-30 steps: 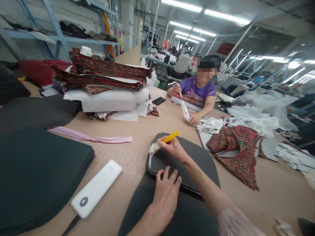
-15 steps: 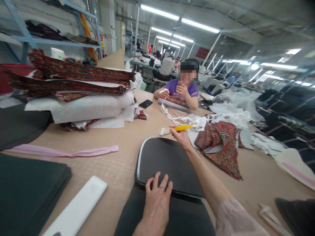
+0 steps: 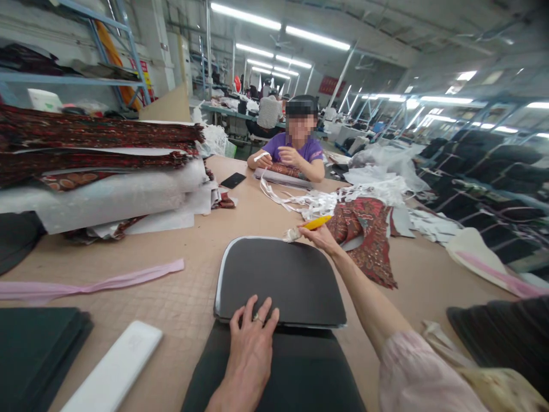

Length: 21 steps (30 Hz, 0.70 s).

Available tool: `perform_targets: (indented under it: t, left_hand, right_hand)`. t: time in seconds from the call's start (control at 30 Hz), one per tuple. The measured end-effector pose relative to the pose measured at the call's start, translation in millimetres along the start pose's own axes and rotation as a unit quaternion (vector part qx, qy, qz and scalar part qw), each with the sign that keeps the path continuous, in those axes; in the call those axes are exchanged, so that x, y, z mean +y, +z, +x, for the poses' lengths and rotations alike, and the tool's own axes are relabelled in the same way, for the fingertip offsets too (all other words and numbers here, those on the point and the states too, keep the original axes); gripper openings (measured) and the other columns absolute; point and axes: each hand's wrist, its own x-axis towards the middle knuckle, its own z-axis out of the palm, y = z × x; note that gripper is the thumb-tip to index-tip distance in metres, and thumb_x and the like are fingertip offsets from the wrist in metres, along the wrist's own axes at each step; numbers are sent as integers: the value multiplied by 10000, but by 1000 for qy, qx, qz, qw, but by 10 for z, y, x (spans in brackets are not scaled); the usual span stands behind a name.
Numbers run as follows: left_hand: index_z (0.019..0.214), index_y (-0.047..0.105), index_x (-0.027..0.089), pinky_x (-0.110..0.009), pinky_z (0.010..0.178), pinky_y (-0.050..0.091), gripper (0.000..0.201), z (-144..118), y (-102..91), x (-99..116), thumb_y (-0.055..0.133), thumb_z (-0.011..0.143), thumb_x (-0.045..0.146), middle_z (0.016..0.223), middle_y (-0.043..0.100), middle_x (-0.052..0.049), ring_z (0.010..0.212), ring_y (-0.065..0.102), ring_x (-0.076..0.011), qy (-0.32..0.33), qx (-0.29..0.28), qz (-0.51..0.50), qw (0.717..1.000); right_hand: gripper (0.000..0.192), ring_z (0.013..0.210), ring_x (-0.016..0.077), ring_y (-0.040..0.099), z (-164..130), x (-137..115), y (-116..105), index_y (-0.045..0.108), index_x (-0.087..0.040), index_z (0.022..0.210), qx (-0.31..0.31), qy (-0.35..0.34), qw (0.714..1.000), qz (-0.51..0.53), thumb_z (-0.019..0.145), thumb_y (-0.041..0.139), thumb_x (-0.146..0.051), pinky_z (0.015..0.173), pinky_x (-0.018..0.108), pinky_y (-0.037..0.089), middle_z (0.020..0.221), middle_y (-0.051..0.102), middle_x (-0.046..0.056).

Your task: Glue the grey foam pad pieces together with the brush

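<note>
My left hand point(image 3: 251, 346) lies with spread fingers on the lower part of a black rounded panel point(image 3: 278, 280), pressing on its surface. A white band runs along the panel's left and top edge. In my right hand point(image 3: 319, 234) is a paintbrush point(image 3: 316, 223) with a yellow handle, gripped near its bristles. The pale bristles touch or hover just over the panel's top edge; I cannot tell which. Beneath the panel, more dark material point(image 3: 278, 372) extends toward me.
A tall stack of red patterned fabric point(image 3: 98, 137) and a phone point(image 3: 233, 181) lie on the left. White strips point(image 3: 317, 201) and patterned pieces point(image 3: 369, 240) lie to the right. A white board point(image 3: 115, 366) and pink strip point(image 3: 141, 274) are nearby. Across the table sits a person in purple point(image 3: 278, 143).
The view has shifted right, so everything sits further left. My right hand has moved the brush rightward along the panel's top edge. My left hand stays on the panel.
</note>
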Motion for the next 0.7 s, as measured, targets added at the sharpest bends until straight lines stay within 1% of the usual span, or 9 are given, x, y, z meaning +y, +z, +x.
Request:
perform_targets:
  t: [0.1, 0.17, 0.23, 0.3, 0.37, 0.47, 0.57, 0.7]
  left_hand:
    - [1143, 589, 331, -460, 926, 320, 470, 16, -5, 16, 467, 748, 106, 1255, 556, -17, 1234, 357, -265, 4, 26, 8, 1000]
    - [1098, 615, 328, -450, 913, 314, 450, 29, -11, 24, 464, 744, 96, 1220, 582, -16, 1205, 384, -257, 7, 56, 16, 998]
    - [1061, 633, 332, -427, 897, 313, 420, 44, -31, 29, 476, 742, 108, 1187, 604, -8, 1167, 416, -246, 19, 87, 23, 996]
    - [1042, 643, 331, -408, 880, 314, 390, 58, -65, 32, 492, 744, 130, 1166, 617, -6, 1138, 437, -241, 32, 104, 25, 994]
    - [1036, 647, 332, -396, 866, 316, 373, 71, -104, 33, 499, 749, 144, 1151, 624, -7, 1122, 449, -238, 44, 111, 28, 992]
    - [1035, 648, 333, -390, 863, 317, 357, 83, -144, 34, 498, 761, 161, 1144, 626, -9, 1116, 454, -237, 50, 109, 31, 992]
    - [1034, 652, 323, -401, 864, 323, 355, 84, -154, 40, 498, 756, 164, 1150, 624, -15, 1118, 453, -244, 44, 108, 29, 993]
    - [1070, 641, 315, -427, 891, 323, 410, 76, -163, 56, 478, 744, 126, 1197, 601, -23, 1160, 426, -257, 42, 77, 36, 995]
  right_hand:
    - [352, 556, 132, 502, -205, 135, -326, 648, -130, 762, 44, 9, 999, -9, 595, 614, -438, 551, 261, 410, 620, 587, 12]
    - [340, 583, 141, 520, -353, 212, -515, 651, -129, 769, 69, 15, 997, -15, 611, 599, -425, 571, 265, 422, 649, 607, 26]
    - [331, 583, 146, 530, -474, 267, -660, 653, -127, 775, 90, 21, 996, -21, 619, 592, -412, 574, 269, 430, 654, 618, 34]
    - [315, 590, 152, 545, -540, 297, -734, 651, -127, 775, 114, 21, 993, -27, 627, 586, -398, 585, 275, 442, 664, 628, 42]
    - [308, 647, 164, 576, -541, 312, -727, 647, -131, 796, 141, 13, 989, -30, 644, 571, -388, 633, 282, 460, 727, 650, 56]
    - [323, 757, 183, 611, -478, 340, -616, 648, -138, 839, 165, -5, 986, -35, 670, 544, -394, 717, 292, 473, 834, 672, 68]
    - [310, 773, 197, 626, -475, 389, -519, 658, -144, 812, 178, -7, 983, -55, 664, 544, -391, 749, 300, 473, 823, 685, 68]
    - [293, 763, 222, 635, -659, 430, -522, 663, -156, 784, 224, 11, 969, -104, 677, 520, -388, 754, 324, 465, 792, 693, 78]
